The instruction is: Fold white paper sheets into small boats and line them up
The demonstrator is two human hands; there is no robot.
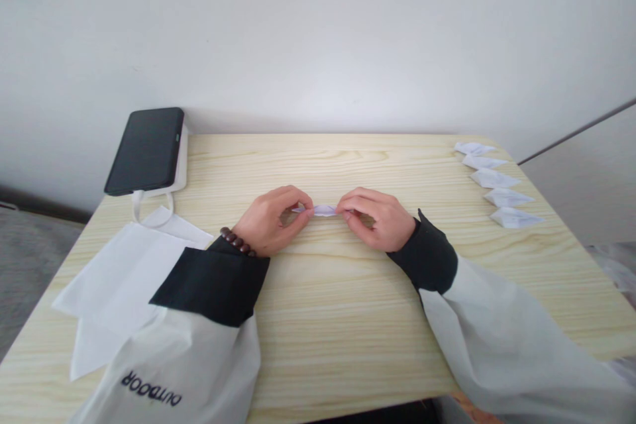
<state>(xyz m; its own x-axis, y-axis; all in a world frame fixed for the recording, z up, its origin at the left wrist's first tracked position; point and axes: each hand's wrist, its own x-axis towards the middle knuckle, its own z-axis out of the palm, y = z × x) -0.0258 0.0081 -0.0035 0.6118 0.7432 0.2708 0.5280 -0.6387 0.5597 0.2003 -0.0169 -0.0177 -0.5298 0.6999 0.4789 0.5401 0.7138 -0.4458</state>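
Note:
Between my hands, just over the middle of the table, is a small narrow piece of folded white paper [325,211]. My left hand [277,217] pinches its left end between thumb and fingertips, and a pointed tip shows behind those fingers. At the other end my right hand [373,217] grips the paper with thumb and forefinger. Several folded white paper shapes [504,178], pointed at the ends, lie in a row near the table's right edge. Flat white paper sheets [119,271] overlap on the left, partly under my left sleeve.
A black-screened device [146,149], perhaps a phone, rests on a white box at the back left, with a white cable or strap [140,209] looping onto the sheets. The light wood table [338,331] meets a white wall [318,33] behind.

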